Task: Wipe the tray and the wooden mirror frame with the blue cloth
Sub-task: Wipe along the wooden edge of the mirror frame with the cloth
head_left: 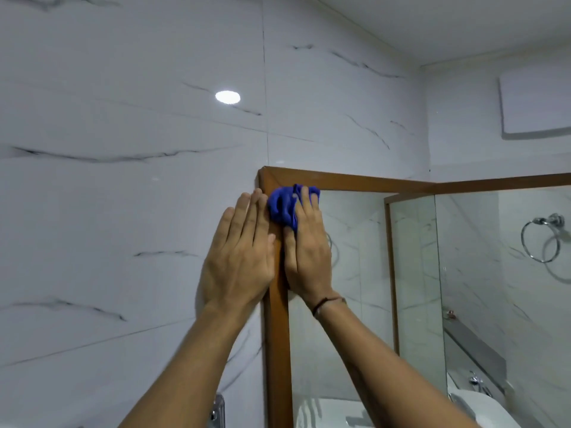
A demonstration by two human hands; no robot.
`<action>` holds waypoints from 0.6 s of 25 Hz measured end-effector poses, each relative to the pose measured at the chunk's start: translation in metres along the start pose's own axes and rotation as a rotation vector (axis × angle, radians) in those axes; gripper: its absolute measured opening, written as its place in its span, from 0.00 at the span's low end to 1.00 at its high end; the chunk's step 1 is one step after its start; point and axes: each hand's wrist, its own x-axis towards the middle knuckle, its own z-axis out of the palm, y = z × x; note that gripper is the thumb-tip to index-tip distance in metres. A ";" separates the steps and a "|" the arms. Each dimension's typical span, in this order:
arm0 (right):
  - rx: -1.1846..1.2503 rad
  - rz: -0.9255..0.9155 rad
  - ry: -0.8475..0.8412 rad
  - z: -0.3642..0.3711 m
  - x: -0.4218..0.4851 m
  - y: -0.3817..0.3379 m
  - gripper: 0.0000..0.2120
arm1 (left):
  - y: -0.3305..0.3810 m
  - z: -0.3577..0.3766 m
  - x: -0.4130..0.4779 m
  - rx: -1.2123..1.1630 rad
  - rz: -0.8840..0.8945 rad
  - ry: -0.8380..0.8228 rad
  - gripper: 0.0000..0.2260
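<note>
A wooden mirror frame (pixel 279 341) hangs on the white marble wall, its upper left corner near the middle of the view. My right hand (pixel 307 248) presses a bunched blue cloth (pixel 282 206) against that corner, fingers spread over the cloth. My left hand (pixel 241 251) lies flat beside it, fingers together, resting on the wall and the frame's outer edge. No tray is in view.
The mirror glass (pixel 346 273) reflects tiled walls. A chrome towel ring (pixel 539 239) hangs on the right wall below a white vent panel (pixel 537 106). A chrome faucet (pixel 475 381) and a white basin (pixel 491 410) sit at bottom right. A metal fitting (pixel 217 410) shows at bottom centre.
</note>
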 end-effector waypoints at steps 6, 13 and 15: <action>-0.058 0.009 -0.058 0.002 -0.149 0.013 0.30 | -0.004 0.001 0.001 -0.019 -0.017 -0.016 0.30; -0.027 -0.036 -0.036 0.000 -0.093 0.009 0.31 | 0.002 0.004 -0.001 0.003 -0.014 0.015 0.30; -0.033 -0.030 0.001 0.001 -0.015 0.004 0.31 | 0.001 0.004 -0.002 0.013 -0.022 0.005 0.30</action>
